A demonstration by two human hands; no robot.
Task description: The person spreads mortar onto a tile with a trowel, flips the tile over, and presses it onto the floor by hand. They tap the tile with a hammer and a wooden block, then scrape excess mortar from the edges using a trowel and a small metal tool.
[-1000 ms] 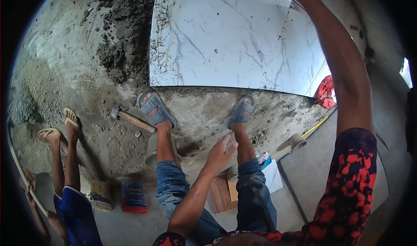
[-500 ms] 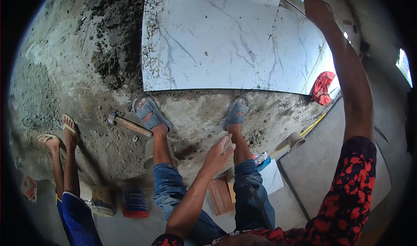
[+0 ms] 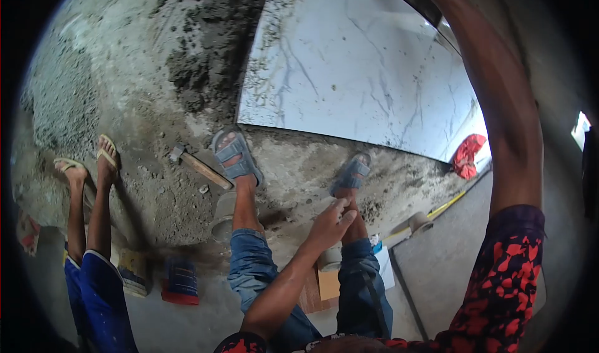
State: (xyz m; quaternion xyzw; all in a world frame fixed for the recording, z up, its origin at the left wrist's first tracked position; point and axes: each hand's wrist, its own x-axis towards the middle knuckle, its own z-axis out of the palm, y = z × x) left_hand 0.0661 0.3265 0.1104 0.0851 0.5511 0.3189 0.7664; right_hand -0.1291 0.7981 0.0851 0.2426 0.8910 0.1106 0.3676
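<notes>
— Where's the left hand (image 3: 331, 225)?
— Spread loosely, fingers apart, above the blue denim knee (image 3: 360, 256).
— The right?
— The right arm (image 3: 499, 97) stretches over the glossy white veined square tile (image 3: 362, 72), which lies on the rough grey mortar floor (image 3: 299, 159). Its hand is cropped, so I cannot tell its grip.

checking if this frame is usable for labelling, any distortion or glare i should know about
Head view: heavy fisheye bows the near edge of the marble tile and blacks out the corners; pale sheen on the tile's right end, a blown-out bright patch at far right; left hand looks sharp.
</notes>
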